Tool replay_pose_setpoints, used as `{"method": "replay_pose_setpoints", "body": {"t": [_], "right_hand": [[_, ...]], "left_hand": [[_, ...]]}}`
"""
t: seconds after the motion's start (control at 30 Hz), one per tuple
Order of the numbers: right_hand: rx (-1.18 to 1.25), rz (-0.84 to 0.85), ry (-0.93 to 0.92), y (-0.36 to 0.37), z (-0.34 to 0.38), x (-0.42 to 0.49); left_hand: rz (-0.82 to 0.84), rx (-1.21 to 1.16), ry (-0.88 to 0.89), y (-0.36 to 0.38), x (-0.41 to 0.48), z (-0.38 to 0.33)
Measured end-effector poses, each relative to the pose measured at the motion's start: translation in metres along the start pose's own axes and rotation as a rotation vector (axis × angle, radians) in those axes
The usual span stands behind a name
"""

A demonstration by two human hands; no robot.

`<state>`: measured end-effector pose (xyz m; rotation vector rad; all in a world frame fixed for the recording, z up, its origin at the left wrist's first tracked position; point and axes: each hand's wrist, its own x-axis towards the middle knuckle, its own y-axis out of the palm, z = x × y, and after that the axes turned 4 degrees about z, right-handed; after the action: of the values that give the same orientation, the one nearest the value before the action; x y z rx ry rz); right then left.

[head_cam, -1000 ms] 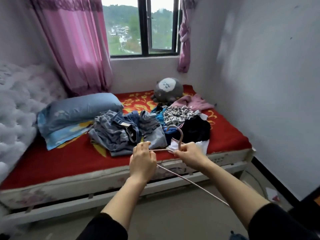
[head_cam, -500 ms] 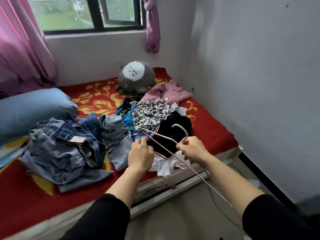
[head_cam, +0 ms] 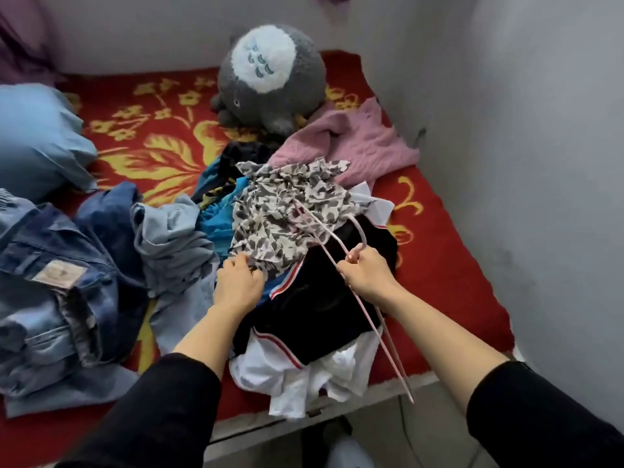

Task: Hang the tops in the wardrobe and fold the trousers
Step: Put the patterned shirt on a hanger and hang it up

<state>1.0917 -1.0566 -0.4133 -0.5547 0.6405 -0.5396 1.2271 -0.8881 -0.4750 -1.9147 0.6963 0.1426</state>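
**A:** Head view. Hand states?

**B:** The right hand [head_cam: 366,273] was clenched round the pink hanger [head_cam: 315,232] just below the hook. The hanger's far end lay on the patterned top [head_cam: 280,214] and its near end stuck out past the bed [head_cam: 439,265] edge. The left hand [head_cam: 238,285] had its fingers curled into the near hem of that top. It looked like a grip, though the fingertips were half buried.

**A:** Where was the top?

**B:** Straight in front of the plush toy [head_cam: 270,76], on the person's side, on top of the heap. The black garment [head_cam: 320,298] and the white garment [head_cam: 304,376] lay under it, further from the toy.

**A:** Why hold it like that?

**B:** My read: gripping at the hook steers both hanger arms with one hand, and the other hand lifts the hem to open the top. The hanger end was already aimed into it.

**A:** Trousers?

**B:** The jeans [head_cam: 50,265] were piled front-left of the toy, unfolded and apart from the tops. The pink knit [head_cam: 354,143] was just right of the toy.

**A:** Wardrobe?

**B:** Not in view.
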Motion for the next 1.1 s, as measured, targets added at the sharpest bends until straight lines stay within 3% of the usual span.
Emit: {"method": "replay_pose_setpoints", "body": {"t": [0.33, 0.4, 0.5, 0.67, 0.8, 0.87, 0.97, 1.1], "right_hand": [[0.003, 0.126, -0.015, 0.017, -0.025, 0.136], [0.029, 0.117, -0.003, 0.024, -0.032, 0.149], [0.029, 0.132, 0.017, 0.033, -0.035, 0.165], [0.010, 0.292, 0.055, 0.060, -0.024, 0.180], [0.012, 0.405, 0.193, 0.090, -0.018, 0.181], [0.134, 0.360, 0.228, 0.101, -0.019, 0.179], [0.246, 0.156, 0.224, 0.102, -0.013, 0.176], [0.225, -0.022, 0.183, 0.081, -0.007, 0.174]], "left_hand": [[0.167, 0.149, -0.093, 0.059, 0.121, 0.016], [0.126, 0.190, -0.079, 0.071, 0.131, 0.016], [0.038, -0.011, -0.006, 0.076, 0.134, 0.014], [0.368, -0.417, 0.305, 0.056, 0.096, -0.002], [0.625, -0.587, 0.274, 0.038, 0.073, -0.007], [0.755, -0.562, 0.210, 0.030, 0.072, -0.002], [0.866, -0.508, 0.117, 0.024, 0.079, 0.014], [0.944, -0.451, 0.090, 0.011, 0.085, 0.021]]}}
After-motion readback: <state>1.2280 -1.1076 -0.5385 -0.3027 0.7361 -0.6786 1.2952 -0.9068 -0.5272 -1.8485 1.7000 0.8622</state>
